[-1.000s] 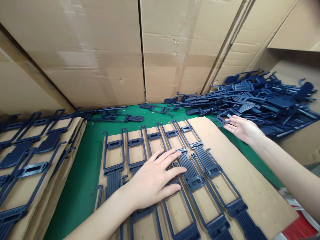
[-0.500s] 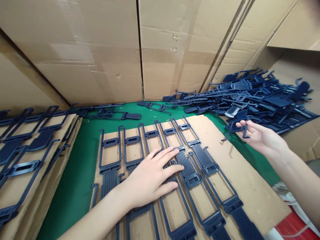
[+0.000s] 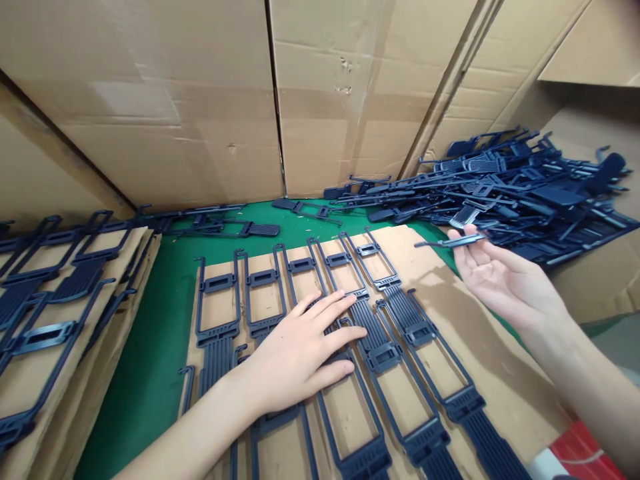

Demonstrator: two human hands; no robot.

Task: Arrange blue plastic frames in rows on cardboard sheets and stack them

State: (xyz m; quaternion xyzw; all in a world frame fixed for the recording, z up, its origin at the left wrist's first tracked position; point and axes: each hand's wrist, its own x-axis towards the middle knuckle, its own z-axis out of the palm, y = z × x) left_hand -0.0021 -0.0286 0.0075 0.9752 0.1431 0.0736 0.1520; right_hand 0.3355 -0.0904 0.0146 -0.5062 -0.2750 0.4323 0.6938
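My left hand (image 3: pixel 305 357) lies flat with its fingers spread over dark blue plastic frame parts (image 3: pixel 383 357), which stand in rows on a cardboard sheet (image 3: pixel 425 267). Each part has a rectangular open frame, a slotted crossbar and a ribbed tongue. Above the sheet's right side, my right hand (image 3: pixel 505 280) pinches another dark blue plastic part (image 3: pixel 453 242) between thumb and fingers. That part is seen nearly edge-on, so its full shape is hidden.
A heap of loose blue parts (image 3: pixel 530 193) lies at the back right. Several more (image 3: pixel 255 229) rest on the green surface (image 3: pixel 135 360) along the cardboard wall (image 3: pixel 200 100). Stacked cardboard sheets (image 3: pixel 115 320) bearing parts stand at the left. Something red (image 3: pixel 580 450) shows at lower right.
My right hand has moved slightly left with the plastic part, which has turned to a flatter, edge-on angle. The left hand has stayed in place on the laid-out parts.
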